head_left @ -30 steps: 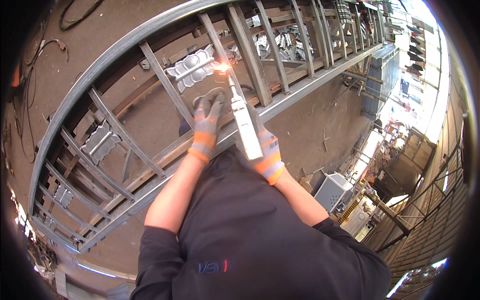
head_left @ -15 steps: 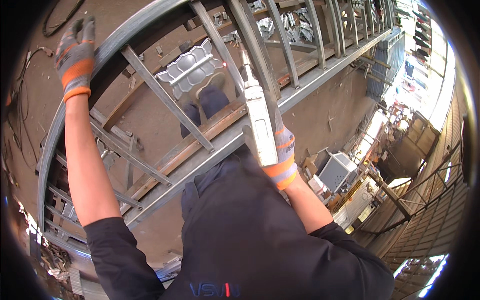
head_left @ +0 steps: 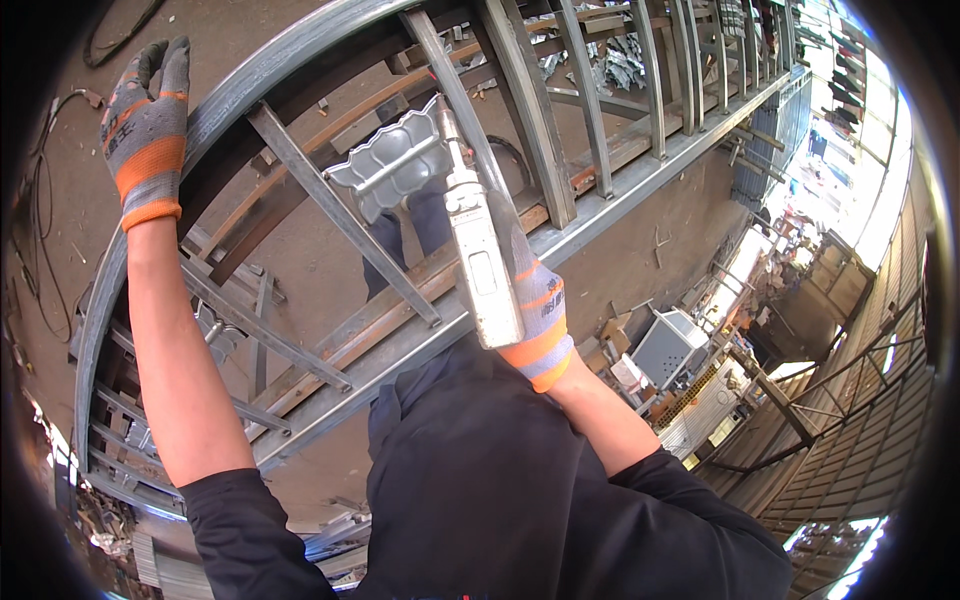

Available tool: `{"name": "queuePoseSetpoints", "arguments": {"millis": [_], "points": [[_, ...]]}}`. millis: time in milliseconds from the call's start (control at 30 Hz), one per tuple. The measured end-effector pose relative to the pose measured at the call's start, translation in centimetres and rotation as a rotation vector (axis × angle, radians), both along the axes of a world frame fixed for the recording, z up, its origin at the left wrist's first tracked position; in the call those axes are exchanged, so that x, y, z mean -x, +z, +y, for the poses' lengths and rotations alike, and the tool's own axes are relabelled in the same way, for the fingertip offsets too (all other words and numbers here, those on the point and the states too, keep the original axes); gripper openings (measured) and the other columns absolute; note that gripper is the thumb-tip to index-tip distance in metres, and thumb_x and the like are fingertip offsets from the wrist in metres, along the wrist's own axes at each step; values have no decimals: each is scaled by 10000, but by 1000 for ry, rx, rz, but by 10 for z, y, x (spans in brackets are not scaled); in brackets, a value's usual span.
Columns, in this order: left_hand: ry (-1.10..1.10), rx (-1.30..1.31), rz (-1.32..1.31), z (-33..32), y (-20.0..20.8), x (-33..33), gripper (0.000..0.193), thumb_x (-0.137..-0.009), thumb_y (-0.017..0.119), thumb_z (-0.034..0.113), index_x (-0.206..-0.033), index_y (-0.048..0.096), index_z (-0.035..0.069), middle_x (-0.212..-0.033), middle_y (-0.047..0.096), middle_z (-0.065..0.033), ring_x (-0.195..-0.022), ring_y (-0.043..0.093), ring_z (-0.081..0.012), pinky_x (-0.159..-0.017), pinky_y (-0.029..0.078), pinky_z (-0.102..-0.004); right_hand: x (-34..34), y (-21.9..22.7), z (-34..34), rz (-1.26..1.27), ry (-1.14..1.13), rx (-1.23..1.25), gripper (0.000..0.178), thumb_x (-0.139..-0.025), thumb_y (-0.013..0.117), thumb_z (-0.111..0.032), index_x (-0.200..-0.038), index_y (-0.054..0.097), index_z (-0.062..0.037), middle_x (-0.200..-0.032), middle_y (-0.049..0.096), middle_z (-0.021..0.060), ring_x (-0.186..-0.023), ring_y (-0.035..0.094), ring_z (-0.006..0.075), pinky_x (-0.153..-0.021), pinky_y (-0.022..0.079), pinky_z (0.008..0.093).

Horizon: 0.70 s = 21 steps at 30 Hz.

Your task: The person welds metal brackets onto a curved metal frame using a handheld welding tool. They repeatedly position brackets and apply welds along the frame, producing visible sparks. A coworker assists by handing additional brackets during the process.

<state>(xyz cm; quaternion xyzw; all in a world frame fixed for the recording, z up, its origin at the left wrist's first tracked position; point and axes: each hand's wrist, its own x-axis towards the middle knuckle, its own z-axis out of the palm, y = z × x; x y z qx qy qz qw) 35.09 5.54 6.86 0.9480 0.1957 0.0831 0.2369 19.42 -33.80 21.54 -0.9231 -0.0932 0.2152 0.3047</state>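
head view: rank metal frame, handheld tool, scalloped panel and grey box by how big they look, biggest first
1. Metal frame, by far
2. Handheld tool and scalloped panel: too close in area to rank, though the tool looks longer
3. Grey box, seen farther off

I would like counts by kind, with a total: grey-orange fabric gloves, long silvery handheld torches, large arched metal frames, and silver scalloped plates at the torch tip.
Grey-orange fabric gloves: 2
Long silvery handheld torch: 1
Large arched metal frame: 1
Silver scalloped plate at torch tip: 1
Total: 5
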Motion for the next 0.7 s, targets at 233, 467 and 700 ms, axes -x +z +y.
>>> {"name": "queuePoseSetpoints", "arguments": {"millis": [233, 467, 700], "points": [[-11, 11, -6, 2, -3, 1, 593, -986, 622, 621, -1332, 760, 160, -1313, 761, -119, -1230, 709, -339, -1095, 515, -423, 2, -1, -4, 24, -41, -15, 250, -935, 704, -77, -1182, 690, -42, -969, 715, 130, -831, 708, 321, -716, 566, 385], [-14, 40, -23, 0, -1, 2, 594, -977, 635, 624, -1322, 767, 160, -1306, 764, -115, -1221, 715, -323, -1095, 516, -416, 4, 0, -1, 81, -94, 19, 249, -929, 710, -74, -1175, 691, -43, -966, 713, 126, -828, 706, 321, -709, 565, 388], [-8, 16, -15, 1, -4, 1, 574, -978, 639, 619, -1307, 775, 168, -1284, 772, -111, -1204, 724, -321, -1081, 526, -417, 2, -2, 0, 52, -70, -5, 240, -920, 711, -67, -1158, 692, -48, -960, 708, 137, -819, 704, 339, -706, 567, 397]]}}
